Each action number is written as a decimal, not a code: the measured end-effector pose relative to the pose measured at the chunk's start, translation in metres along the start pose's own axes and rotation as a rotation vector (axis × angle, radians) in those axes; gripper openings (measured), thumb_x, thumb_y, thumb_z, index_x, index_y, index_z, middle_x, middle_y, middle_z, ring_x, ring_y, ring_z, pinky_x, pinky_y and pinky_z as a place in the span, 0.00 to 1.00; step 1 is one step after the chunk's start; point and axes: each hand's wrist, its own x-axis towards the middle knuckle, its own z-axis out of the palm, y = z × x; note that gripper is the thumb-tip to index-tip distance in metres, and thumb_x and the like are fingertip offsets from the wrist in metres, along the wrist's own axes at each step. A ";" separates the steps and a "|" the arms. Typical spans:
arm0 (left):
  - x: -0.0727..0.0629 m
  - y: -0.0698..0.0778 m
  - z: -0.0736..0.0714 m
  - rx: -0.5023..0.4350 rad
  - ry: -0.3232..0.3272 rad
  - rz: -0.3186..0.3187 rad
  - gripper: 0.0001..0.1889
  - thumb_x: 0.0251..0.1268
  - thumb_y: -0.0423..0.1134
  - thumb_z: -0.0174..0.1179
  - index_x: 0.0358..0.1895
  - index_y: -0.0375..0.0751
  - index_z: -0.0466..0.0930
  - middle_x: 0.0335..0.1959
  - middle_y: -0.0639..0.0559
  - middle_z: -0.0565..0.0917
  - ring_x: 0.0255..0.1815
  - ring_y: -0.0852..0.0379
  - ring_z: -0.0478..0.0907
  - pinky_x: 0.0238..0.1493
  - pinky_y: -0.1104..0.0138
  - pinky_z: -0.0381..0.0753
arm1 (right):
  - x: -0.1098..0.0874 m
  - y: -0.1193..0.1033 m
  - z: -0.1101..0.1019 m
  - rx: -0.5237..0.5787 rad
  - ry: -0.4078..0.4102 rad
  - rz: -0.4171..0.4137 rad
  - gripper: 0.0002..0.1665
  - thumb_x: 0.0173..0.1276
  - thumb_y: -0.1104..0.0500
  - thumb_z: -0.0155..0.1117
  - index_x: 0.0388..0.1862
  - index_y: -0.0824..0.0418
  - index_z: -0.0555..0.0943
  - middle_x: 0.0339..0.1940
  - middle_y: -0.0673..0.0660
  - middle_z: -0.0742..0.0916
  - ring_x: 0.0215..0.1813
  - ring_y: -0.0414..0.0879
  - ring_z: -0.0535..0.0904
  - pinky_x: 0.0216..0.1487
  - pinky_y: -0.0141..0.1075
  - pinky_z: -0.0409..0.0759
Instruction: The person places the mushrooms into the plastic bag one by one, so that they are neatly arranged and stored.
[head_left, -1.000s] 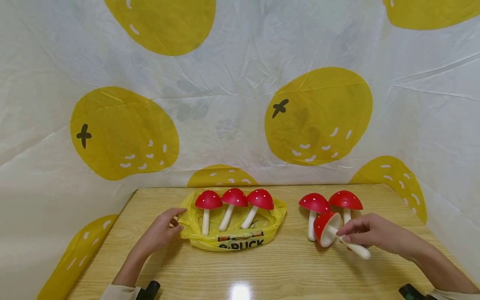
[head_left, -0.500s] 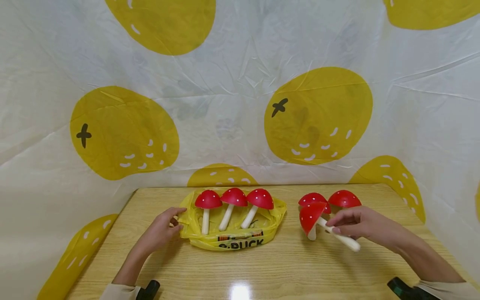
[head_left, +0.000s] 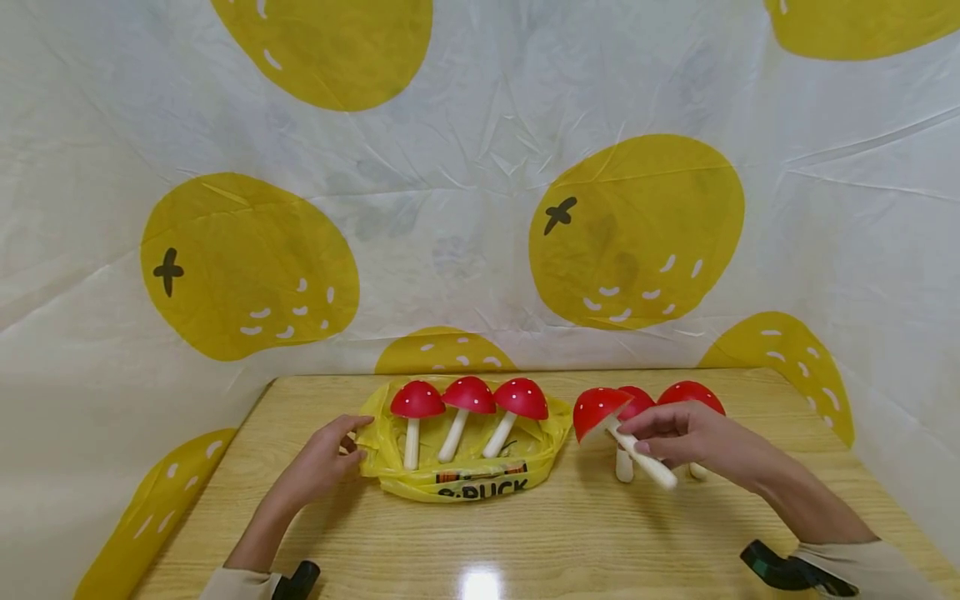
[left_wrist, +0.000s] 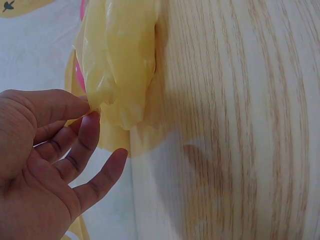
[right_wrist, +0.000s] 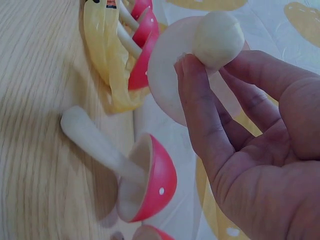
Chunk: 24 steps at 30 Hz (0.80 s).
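Observation:
My left hand (head_left: 327, 455) pinches the left edge of a yellow plastic bag (head_left: 401, 483), laid with its mouth spread wide. Thumb and forefinger meet on the bag's thin film (left_wrist: 122, 75) in the left wrist view. Inside lie three toy mushrooms with red, white-dotted caps and white stems; the middle one (head_left: 468, 393) leans slightly. With thumb and fingers my right hand (head_left: 697, 433) holds another toy mushroom (head_left: 596, 410) by its stem, tilted, cap toward the bag. Behind that hand are two more, a partly covered mushroom (head_left: 624, 467) and a right-hand mushroom (head_left: 688, 392).
Everything sits on a light wood-grain table (head_left: 375, 550). A white cloth (head_left: 450, 250) printed with big yellow fruits surrounds its back and sides. Near each wrist a black device shows, the left device (head_left: 300, 581) at the table's front.
My right hand has carried its mushroom up and left, from in front of the other two toward the bag, its cap tipping more upright. The left hand and bag have stayed put.

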 end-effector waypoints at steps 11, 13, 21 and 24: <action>0.000 0.000 0.000 -0.006 -0.006 -0.025 0.26 0.66 0.25 0.63 0.68 0.33 0.73 0.56 0.41 0.79 0.42 0.52 0.77 0.33 0.69 0.79 | 0.017 -0.010 0.010 0.022 0.030 -0.017 0.20 0.74 0.56 0.64 0.61 0.62 0.83 0.55 0.64 0.84 0.49 0.54 0.81 0.41 0.43 0.86; 0.000 0.000 0.000 -0.008 -0.006 -0.023 0.26 0.66 0.25 0.63 0.68 0.33 0.73 0.57 0.41 0.78 0.43 0.52 0.77 0.33 0.69 0.79 | 0.020 -0.011 0.012 0.033 0.030 -0.019 0.21 0.74 0.56 0.64 0.62 0.62 0.82 0.55 0.63 0.83 0.49 0.54 0.80 0.41 0.44 0.86; 0.001 0.000 0.000 -0.003 -0.006 -0.003 0.26 0.67 0.25 0.62 0.68 0.33 0.73 0.58 0.40 0.78 0.43 0.52 0.78 0.33 0.69 0.79 | 0.036 -0.014 0.022 0.059 0.055 -0.007 0.22 0.74 0.53 0.65 0.63 0.60 0.82 0.56 0.61 0.84 0.50 0.54 0.79 0.45 0.43 0.84; 0.002 0.000 0.001 -0.003 -0.004 0.002 0.26 0.67 0.25 0.62 0.68 0.32 0.73 0.58 0.40 0.78 0.42 0.53 0.78 0.33 0.69 0.79 | 0.045 -0.014 0.027 0.081 0.053 -0.023 0.22 0.74 0.54 0.65 0.63 0.60 0.82 0.56 0.61 0.84 0.49 0.53 0.80 0.44 0.41 0.84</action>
